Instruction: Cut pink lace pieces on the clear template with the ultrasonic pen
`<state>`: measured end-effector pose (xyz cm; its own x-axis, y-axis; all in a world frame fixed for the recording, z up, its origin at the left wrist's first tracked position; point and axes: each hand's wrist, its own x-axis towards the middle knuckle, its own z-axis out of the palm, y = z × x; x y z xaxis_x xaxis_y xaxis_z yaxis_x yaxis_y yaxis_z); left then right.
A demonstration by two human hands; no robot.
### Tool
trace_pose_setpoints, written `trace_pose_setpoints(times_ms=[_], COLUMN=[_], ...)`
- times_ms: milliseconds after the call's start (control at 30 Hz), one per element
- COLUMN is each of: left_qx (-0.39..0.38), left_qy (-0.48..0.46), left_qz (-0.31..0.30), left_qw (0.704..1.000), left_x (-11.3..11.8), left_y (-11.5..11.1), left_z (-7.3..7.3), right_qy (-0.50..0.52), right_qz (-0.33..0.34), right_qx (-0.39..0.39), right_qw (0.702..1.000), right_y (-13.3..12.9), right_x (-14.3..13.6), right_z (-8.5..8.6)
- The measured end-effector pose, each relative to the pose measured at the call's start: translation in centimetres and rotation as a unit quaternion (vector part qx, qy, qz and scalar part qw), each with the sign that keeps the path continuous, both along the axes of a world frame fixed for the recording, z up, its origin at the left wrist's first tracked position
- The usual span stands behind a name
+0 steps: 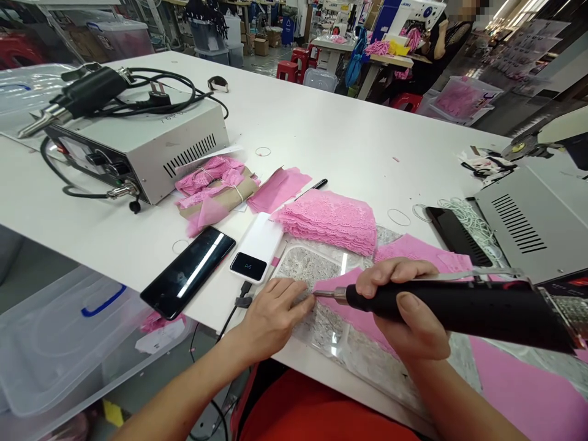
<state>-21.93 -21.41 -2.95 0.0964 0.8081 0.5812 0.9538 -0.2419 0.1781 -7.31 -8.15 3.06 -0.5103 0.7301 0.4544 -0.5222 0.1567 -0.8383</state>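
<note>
At the lower centre of the frame: one pink fabric piece (362, 324), the thing being worked, lying on a mottled board (307, 263), its pointed corner aiming left; one left hand (273, 315), palm down, fingers nearly together and slightly bent, resting at the board's near-left edge, gripping nothing visible, though whether the fingertips are pinning the fabric's corner one cannot tell; one right hand (407, 306), right of centre, fingers wrapping around a black handheld tool (468, 312) and leaving no gap, its metal tip (331, 296) pointing left, lying over the corner just beside the left fingertips, contact with the cloth being unclear. Handling note, by judgement: the left fingers should be pressing the piece flat while lying clear of the tip's line; the right hand should be holding the tool at a steady slant, with even, light pressure, since thin cloth is likely to be puckering or slipping under a dragging point. Legible marks: "JUKI" is showing on a white sewing machine (408, 12) at the upper right, and apparently again on another machine (335, 9) at the top, right of centre. Marks not legible: a white power bank (261, 239), left of centre, is displaying small green digits, too faint for certain reading; a grey box (151, 141) at the upper left is bearing scribbled characters on its top; a blue bin (288, 30) at the top centre is carrying a small white emblem, its wording being too small to tell
</note>
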Motion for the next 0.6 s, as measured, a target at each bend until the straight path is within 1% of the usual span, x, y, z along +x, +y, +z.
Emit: trace_pose_setpoints(times_ms=[200,433,500,600], left_qx=[-0.002,-0.002,-0.007,-0.017], left_qy=[-0.001,0.015,0.016,0.016], left_qz=[-0.009,0.009,0.012,0.017], left_qw=[1.000,1.000,1.000,1.000], left_x=[-0.1,0.0,0.0,0.1], left_y=[0.0,0.0,0.0,0.0], left_z=[0.1,-0.1,0.0,0.1], right_qy=[0.000,0.012,0.012,0.011], right_qz=[-0.003,-0.072,-0.079,-0.073], right_qx=[0.003,-0.010,-0.011,-0.006], right_qw=[1.000,0.997,0.997,0.997], right_y=[0.0,1.0,1.2,1.2], right_x=[-0.1,0.1,0.0,-0.3], right_z=[0.1,0.2,0.0,-0.2])
